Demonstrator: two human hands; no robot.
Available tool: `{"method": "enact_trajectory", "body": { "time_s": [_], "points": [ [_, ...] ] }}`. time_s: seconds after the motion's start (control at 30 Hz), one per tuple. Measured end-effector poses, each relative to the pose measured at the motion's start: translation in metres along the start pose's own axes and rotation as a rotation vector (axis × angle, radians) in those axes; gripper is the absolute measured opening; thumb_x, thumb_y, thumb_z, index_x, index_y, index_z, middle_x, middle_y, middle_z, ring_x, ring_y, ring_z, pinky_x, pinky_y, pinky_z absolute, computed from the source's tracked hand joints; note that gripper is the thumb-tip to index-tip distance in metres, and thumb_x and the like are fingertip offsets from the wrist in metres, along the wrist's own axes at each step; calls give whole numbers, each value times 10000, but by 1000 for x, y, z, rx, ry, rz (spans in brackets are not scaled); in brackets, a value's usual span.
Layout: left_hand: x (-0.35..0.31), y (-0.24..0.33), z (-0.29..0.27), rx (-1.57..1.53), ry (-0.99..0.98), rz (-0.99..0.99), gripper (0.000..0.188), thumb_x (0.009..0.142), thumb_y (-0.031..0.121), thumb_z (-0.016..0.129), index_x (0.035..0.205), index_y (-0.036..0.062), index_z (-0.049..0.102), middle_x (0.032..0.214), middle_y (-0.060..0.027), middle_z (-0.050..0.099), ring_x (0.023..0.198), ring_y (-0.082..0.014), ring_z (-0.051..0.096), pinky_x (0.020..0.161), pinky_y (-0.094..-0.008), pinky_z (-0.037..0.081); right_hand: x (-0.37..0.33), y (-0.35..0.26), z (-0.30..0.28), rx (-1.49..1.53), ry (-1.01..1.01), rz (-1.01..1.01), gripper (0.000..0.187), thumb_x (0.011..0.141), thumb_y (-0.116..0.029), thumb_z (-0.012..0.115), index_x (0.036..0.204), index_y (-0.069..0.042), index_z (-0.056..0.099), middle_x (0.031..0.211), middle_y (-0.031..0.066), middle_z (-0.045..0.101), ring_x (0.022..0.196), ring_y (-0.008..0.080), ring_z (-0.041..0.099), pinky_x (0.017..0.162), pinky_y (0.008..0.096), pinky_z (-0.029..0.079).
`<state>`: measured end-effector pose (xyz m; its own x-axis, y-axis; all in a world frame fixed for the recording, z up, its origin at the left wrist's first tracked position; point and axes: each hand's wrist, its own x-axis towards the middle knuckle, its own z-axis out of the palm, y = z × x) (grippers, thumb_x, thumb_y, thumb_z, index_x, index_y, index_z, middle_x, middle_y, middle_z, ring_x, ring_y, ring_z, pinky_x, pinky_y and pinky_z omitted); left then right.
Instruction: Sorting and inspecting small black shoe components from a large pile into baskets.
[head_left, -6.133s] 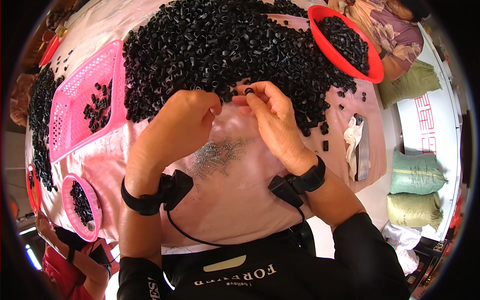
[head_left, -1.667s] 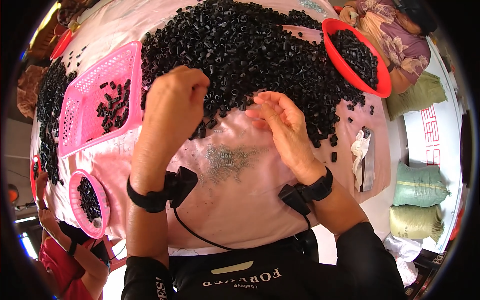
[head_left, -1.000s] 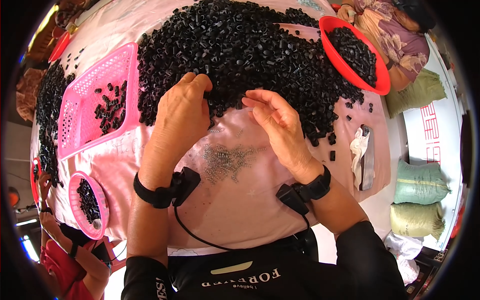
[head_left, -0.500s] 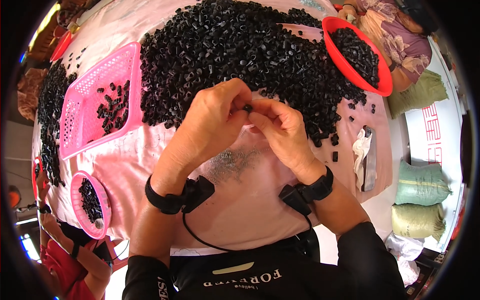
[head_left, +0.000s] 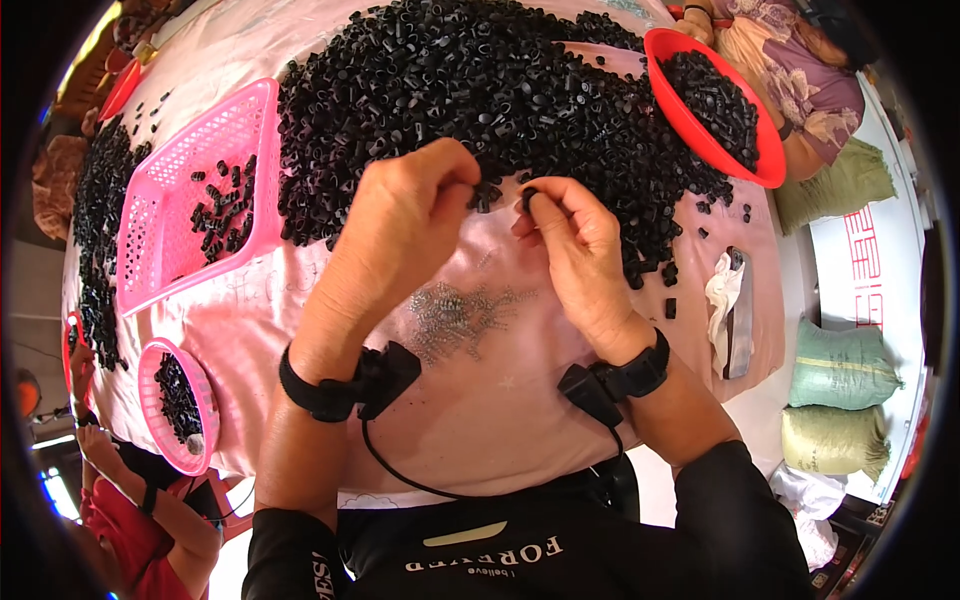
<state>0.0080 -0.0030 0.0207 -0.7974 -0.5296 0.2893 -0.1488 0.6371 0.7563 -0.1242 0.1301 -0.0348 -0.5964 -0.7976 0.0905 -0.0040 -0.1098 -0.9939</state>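
Observation:
A big heap of small black plastic caps (head_left: pixel 470 90) lies on the pink-covered table in front of me. My right hand (head_left: pixel 578 245) pinches one small black plastic cap (head_left: pixel 528 199) between thumb and fingers, a little nearer than the heap's edge. My left hand (head_left: pixel 405 215) is at the near edge of the heap, fingers curled together beside a few loose caps; what they hold, if anything, is hidden. Below and between my hands lies a scatter of tiny silvery metal pieces (head_left: pixel 460 322), too small to name.
A pink perforated basket (head_left: pixel 140 250) with some black pieces stands at left, a round pink basket (head_left: pixel 208 400) nearer. At far right a red bowl (head_left: pixel 690 150) of black parts is beside another person. A white cloth (head_left: pixel 722 295) lies at right; sacks (head_left: pixel 845 365) stand beyond the table.
My hands, close together before, have moved apart. The left has shifted left to the heap's edge; the right has drawn slightly right, a black cap in its fingers.

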Motion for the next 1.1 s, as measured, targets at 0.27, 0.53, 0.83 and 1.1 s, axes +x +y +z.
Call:
{"method": "enact_trajectory", "body": {
  "time_s": [0.27,0.53,0.83,1.1],
  "points": [
    [-2,-14,2,82,-142,-85,115,898,-4,577,963,-37,666,761,-104,687,675,-156,688,631,-295,538,0,2,-4,45,-5,99,218,1096,-135,419,1176,2,569,1189,92,644,974,151,681,838,266,551],
    [0,-17,-5,115,-40,-104,121,916,8,568,974,-35,666,777,-113,687,733,-165,714,656,-296,545,-2,0,-1,100,-74,82,230,1101,-148,405,1174,-4,569,1274,112,611,1104,190,665,940,293,547],
    [0,-9,-2,3,-123,-156,142,926,16,568,999,-34,678,798,-97,692,760,-136,689,679,-280,536,-1,-2,1,80,-142,37,191,1073,-83,429,1143,12,580,1316,110,586,1103,142,644,920,267,536],
    [1,-14,-3,-16,-79,-162,199,928,5,564,1077,-16,695,838,-92,714,779,-136,679,692,-288,526,0,2,1,115,-204,20,180,1051,-50,440,1139,3,587,1353,95,590,1158,131,596,970,252,482]
  ]
}}
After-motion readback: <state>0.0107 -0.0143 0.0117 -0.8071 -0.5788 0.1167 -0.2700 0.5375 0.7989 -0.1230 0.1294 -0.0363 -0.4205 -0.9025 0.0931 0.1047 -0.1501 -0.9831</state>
